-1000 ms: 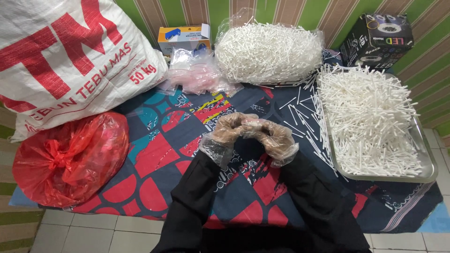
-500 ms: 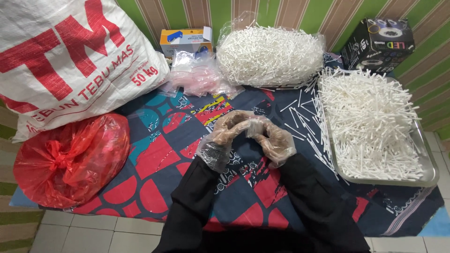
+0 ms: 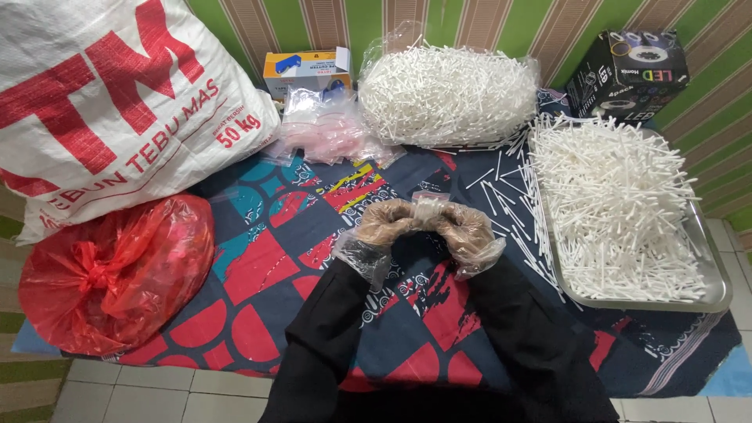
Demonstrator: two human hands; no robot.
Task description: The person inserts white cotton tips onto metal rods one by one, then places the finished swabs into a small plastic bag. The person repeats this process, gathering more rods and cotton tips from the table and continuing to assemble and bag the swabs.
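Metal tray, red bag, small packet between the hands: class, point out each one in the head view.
Metal tray (image 3: pixel 717 291): head view, bare rim at its near right corner.
Red bag (image 3: pixel 117 274): head view, middle of its crinkled side.
Small packet (image 3: pixel 428 212): head view, clear plastic showing between both gloved hands.

Upper left, a big white woven sack with red lettering leans in. Below it sits a knotted red plastic bag. Top centre, a small blue-and-yellow box, with pinkish clear bags just in front. Upper right corner holds a black carton. A patterned red-and-blue cloth lies underneath.
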